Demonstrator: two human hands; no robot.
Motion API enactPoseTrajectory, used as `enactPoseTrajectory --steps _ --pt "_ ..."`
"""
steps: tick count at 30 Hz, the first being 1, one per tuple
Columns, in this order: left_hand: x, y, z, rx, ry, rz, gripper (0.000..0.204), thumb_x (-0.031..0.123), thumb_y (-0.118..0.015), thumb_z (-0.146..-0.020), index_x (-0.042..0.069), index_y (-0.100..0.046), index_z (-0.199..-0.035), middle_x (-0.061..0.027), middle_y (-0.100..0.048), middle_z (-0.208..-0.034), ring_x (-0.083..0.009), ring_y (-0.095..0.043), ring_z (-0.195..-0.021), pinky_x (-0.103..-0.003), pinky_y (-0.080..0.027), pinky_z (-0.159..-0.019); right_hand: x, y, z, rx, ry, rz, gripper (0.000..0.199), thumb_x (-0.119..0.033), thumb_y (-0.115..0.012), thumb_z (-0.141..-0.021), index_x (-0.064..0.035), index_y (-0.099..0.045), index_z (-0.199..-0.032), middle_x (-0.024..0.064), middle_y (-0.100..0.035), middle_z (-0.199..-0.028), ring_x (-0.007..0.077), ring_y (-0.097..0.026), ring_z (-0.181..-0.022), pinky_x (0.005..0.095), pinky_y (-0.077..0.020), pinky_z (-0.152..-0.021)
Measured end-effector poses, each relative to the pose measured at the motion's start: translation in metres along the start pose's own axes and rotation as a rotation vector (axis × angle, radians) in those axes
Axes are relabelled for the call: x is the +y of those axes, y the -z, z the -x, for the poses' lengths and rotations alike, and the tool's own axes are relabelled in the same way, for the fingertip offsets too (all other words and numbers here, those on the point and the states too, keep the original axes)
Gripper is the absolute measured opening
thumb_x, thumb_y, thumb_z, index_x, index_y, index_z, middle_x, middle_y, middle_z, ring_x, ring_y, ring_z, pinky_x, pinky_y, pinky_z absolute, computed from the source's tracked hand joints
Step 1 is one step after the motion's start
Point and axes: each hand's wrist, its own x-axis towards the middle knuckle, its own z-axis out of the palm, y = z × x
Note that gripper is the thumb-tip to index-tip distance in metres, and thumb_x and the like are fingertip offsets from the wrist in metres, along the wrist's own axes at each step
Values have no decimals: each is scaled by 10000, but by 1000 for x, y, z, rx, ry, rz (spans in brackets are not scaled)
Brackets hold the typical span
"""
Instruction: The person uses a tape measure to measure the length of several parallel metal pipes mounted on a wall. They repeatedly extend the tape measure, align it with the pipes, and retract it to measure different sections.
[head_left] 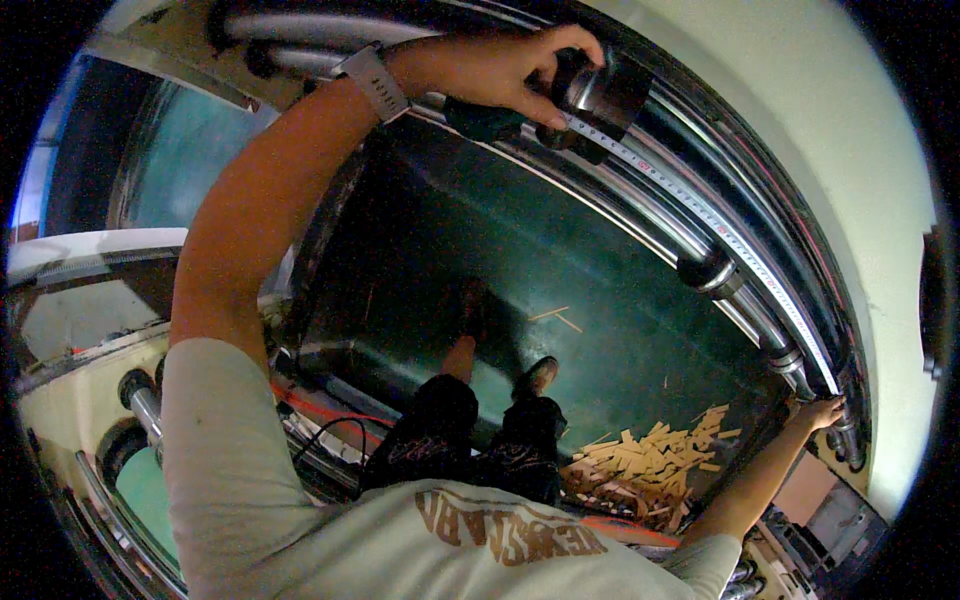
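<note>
A white tape measure blade [722, 228] stretches in a line along the metal rollers, between my two hands. My left hand [515, 75], with a grey watch band [374, 84] on its wrist, is at the blade's far left end. Its thumb and fingers close around the edge of a dark, glossy block [602, 92], with the thumb at the tape. Whether this block is the tape's case or part of the machine I cannot tell. At the right end my right hand [822, 411] pinches the other end of the blade beside the roller ends; its fingers are small and partly hidden.
Long metal rollers [655, 222] with dark collars [708, 275] curve along the far side, below a pale machine wall [860, 130]. On the dark green floor [430, 240] lies a heap of wooden strips [655, 455] near my feet. Red hoses [325, 408] run behind my legs.
</note>
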Motion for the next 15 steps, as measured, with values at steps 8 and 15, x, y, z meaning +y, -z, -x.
enactPoseTrajectory --steps 8,15 --pt "4 10 -12 -111 -8 -119 220 257 -579 -785 47 -517 -804 -22 -511 -756 -121 -471 -779 -268 -389 -719 -112 -36 60 -211 35 2035 945 -646 -510 -626 -71 -214 -1315 94 -226 -1361 241 -183 -1262 344 -163 -1037" --pt "7 11 -15 -73 69 -239 237 280 -595 -755 46 -558 -756 -29 -529 -696 -134 -484 -705 -279 -397 -633 -29 -29 33 -122 160 1416 792 -528 -500 -698 -71 -260 -1298 80 -263 -1347 231 -246 -1238 319 -191 -1023"
